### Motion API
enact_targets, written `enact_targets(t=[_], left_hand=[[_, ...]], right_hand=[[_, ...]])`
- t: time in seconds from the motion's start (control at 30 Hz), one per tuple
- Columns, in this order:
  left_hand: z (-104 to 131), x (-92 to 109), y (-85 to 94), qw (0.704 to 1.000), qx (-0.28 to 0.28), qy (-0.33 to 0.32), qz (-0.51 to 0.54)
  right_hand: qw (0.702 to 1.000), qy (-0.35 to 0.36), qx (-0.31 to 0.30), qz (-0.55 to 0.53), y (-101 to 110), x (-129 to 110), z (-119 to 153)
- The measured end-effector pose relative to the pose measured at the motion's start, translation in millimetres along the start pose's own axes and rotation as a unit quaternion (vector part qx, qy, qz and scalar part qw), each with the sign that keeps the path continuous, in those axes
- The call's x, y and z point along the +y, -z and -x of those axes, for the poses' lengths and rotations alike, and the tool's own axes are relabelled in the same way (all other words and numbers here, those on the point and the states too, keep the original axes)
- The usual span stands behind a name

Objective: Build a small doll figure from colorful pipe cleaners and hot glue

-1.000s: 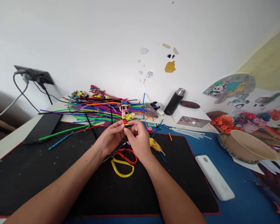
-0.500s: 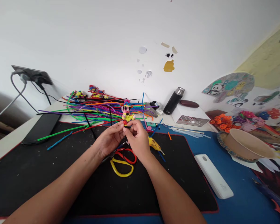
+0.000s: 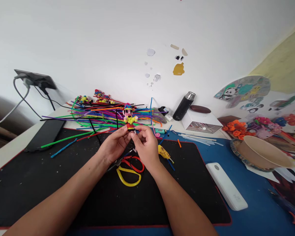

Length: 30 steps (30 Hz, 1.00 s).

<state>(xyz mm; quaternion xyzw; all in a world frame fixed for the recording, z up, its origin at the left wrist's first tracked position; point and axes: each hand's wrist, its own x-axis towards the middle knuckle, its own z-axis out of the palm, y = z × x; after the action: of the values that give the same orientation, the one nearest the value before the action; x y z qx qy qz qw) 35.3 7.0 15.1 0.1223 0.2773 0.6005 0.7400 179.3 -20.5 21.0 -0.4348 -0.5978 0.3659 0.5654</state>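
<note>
A small pipe-cleaner figure (image 3: 129,118), with a blue, red and yellow hat, a pink face and a yellow and red body, stands upright between my two hands. My left hand (image 3: 118,142) pinches its lower edge from the left. From the right, my right hand (image 3: 145,141) grips the base with thumb and fingers. Below the hands lie scissors (image 3: 129,177) with one red and one yellow handle loop, their blades partly hidden by my left hand. Close to my right wrist is a yellow, brown-spotted tool (image 3: 164,152).
A heap of coloured pipe cleaners (image 3: 100,116) spreads behind the hands, with more small figures (image 3: 102,95) at its back. A black flask (image 3: 184,106) leans near a white box (image 3: 201,123). On the right are a white power bank (image 3: 227,186) and a beige bowl (image 3: 263,152).
The figure has shifted slightly left and turned, so its face and red lower body show more fully. Both hands keep hold of it.
</note>
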Motion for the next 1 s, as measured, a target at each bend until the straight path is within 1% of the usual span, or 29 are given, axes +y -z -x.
enact_targets(t=[0.07,0.13,0.3,0.57,0.77,1.0], left_hand=[[1.3,1.9,-2.7,1.0,0.026,-0.009,0.008],[2.2,2.6,-4.2,0.999,0.034,-0.017,0.01],[3.0,0.3,-4.1,1.0,0.019,-0.024,0.001],[1.7,-4.0,-0.9,1.0,-0.007,-0.009,-0.009],[2.1,-4.0,-1.3,1.0,0.001,0.001,-0.01],[0.2,-4.6,2.4,1.0,-0.013,0.001,-0.025]], right_hand=[[1.0,-0.001,0.01,-0.001,0.7,-0.3,-0.8],[1.0,-0.008,0.015,0.003,1.4,0.0,-1.6],[0.999,0.001,0.026,0.046,1.7,1.7,-2.2],[0.991,0.032,0.032,0.123,2.7,7.5,-1.2],[0.988,0.038,0.036,0.147,3.8,5.7,-1.3],[0.988,0.032,0.043,0.148,4.4,6.9,-1.7]])
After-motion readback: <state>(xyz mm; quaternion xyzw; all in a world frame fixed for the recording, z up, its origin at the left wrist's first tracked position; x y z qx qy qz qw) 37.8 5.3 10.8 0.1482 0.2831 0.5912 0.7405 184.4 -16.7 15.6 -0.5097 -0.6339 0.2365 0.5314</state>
